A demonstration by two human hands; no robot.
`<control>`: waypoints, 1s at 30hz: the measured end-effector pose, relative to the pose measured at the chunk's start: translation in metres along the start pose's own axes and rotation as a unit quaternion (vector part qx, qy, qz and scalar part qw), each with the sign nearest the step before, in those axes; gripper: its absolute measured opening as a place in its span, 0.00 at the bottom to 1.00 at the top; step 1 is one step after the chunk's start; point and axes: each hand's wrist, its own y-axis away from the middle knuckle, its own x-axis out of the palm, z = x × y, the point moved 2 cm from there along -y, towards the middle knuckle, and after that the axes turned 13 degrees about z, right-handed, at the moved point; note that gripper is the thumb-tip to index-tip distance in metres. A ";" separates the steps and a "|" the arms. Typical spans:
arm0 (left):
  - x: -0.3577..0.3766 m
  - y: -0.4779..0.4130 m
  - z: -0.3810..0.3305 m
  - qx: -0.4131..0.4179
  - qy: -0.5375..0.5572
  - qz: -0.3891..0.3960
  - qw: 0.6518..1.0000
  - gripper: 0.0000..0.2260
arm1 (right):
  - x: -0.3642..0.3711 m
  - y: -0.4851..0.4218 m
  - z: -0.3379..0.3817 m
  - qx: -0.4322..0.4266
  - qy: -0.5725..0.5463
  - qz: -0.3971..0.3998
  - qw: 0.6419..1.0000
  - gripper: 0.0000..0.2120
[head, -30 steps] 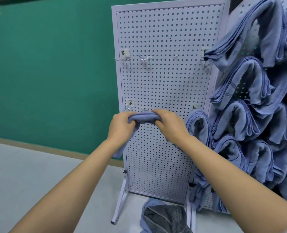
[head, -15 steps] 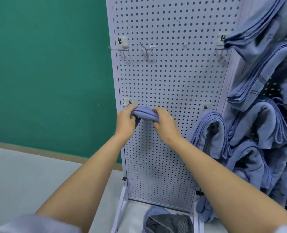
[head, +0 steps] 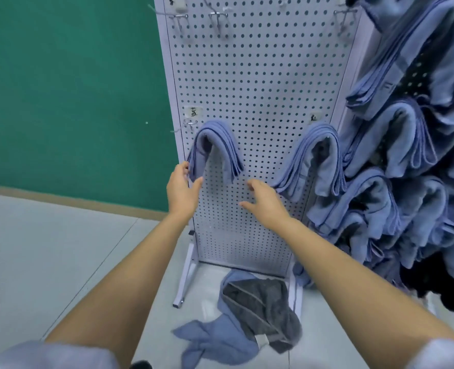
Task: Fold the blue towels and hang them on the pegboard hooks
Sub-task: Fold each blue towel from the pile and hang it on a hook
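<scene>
A folded blue towel [head: 216,147] hangs draped over a hook on the lower left of the white pegboard [head: 257,75]. My left hand [head: 181,189] is just below its left end, fingers spread, fingertips touching or nearly touching the cloth. My right hand [head: 264,202] is open below and right of the towel, holding nothing. A second folded blue towel [head: 313,158] hangs on the hook to the right. Bare metal hooks [head: 216,16] stick out along the top row.
Many folded blue towels [head: 407,145] hang stacked on the neighbouring board at right. A loose blue towel [head: 212,339] and a grey towel [head: 263,307] lie on the pale floor by the pegboard's foot [head: 183,286]. A green wall [head: 68,89] stands behind.
Both hands were gripping the folded towel at the hook. Now the towel hangs by itself, and both hands have let go and dropped below it with fingers open.
</scene>
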 end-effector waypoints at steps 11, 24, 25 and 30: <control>0.132 0.139 0.156 -0.227 -0.007 0.207 0.952 0.06 | 0.154 0.107 -0.134 0.157 -0.051 0.196 0.967 0.08; 0.245 0.135 0.283 -0.221 -0.165 0.388 0.879 0.11 | 0.273 0.076 -0.232 0.227 -0.117 0.271 0.928 0.10; 0.250 0.133 0.291 -0.212 -0.184 0.399 0.873 0.12 | 0.283 0.073 -0.236 0.225 -0.117 0.272 0.928 0.11; 0.273 0.130 0.334 -0.100 -0.326 0.440 0.830 0.16 | 0.317 0.063 -0.252 0.204 -0.044 0.291 0.934 0.17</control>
